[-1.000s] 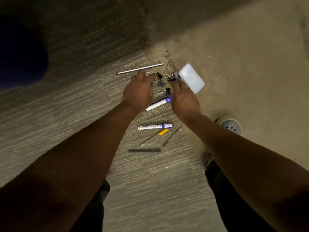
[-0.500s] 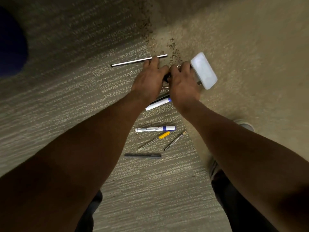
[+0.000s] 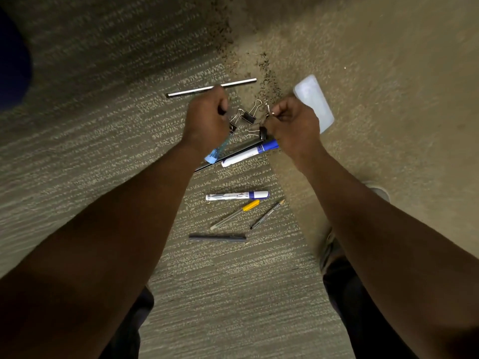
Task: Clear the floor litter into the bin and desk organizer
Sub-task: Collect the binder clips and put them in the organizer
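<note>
The person bends over the striped grey-beige carpet (image 3: 77, 156), both bare arms stretched down to the litter in the upper middle of the frame. The left hand (image 3: 206, 120) is curled into a fist around a translucent blue pen (image 3: 217, 151) whose capped end sticks out below the palm, and a black binder clip with wire handles (image 3: 234, 123) shows at the edge of its fingers; whether that clip is gripped or just touching, I cannot tell. The right hand (image 3: 293, 125) is curled too, pinching a small metal clip (image 3: 267, 110) between thumb and fingertip, with another black clip (image 3: 262, 132) tucked at the heel of the palm.

Between the two hands a loose black binder clip (image 3: 250, 115) lies on the carpet. Above the left hand is a long thin silver rod (image 3: 211, 87), and at upper right, just behind the right hand, lies a frosted white plastic bottle (image 3: 313, 99). Dark crumbs (image 3: 267, 73) are scattered near it.

Just under the hands a white marker with a blue cap (image 3: 250, 153) lies beside a thin black stick (image 3: 228, 156). Lower, in the centre, lie a second white marker with a purple cap (image 3: 237, 196), a clear pen with a yellow cap (image 3: 234, 214), a slim dark pencil (image 3: 267, 214) and a dark grey pen (image 3: 217, 237). A shoe tip (image 3: 378, 189) peeks out at the right.
</note>
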### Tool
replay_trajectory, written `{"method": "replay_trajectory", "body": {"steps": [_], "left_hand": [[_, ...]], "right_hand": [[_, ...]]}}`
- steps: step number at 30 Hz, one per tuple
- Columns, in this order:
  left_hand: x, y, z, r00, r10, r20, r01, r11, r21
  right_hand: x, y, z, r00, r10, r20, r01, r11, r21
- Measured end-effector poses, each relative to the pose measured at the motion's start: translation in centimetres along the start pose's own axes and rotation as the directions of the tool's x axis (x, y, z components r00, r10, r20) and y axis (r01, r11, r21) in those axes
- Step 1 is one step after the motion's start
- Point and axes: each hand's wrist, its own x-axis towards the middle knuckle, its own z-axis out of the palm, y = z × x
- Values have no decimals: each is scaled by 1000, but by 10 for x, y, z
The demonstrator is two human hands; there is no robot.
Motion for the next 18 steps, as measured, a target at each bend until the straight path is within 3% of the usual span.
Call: {"method": "replay_trajectory", "body": {"steps": [2,4,5,7,9,12,14,16,18], "left_hand": [[-1,1,-9,982,-190,-5,183,952,-244],[-5,8,-20,925,-367,104,355,729,-585],[-7,12,-24,900,-391,191,407,602,-687],[-15,17,-25,879,-355,319,462,463,-757],[-21,19,-21,839,-333,430,534,359,-765],[-22,16,-13,767,-362,530,625,230,-746],[-23,13,-11,731,-385,563,651,146,-745],[-21,10,-11,723,-433,539,644,139,-753],[-20,5,-14,747,-505,432,617,286,-733]], "right_hand": [[-6,-2,-4,993,98,64,-112,960,257],[-14,-7,-7,992,103,78,-125,920,372],[-20,-10,-5,995,74,66,-93,922,375],[-36,-21,3,998,-49,33,39,970,241],[-57,-36,15,969,-237,74,238,971,0],[-80,-48,31,885,-401,237,457,849,-265],[-84,-51,34,864,-457,210,503,785,-362],[-81,-51,31,871,-484,88,486,818,-308],[-66,-41,25,902,-430,-33,402,866,-298]]}}
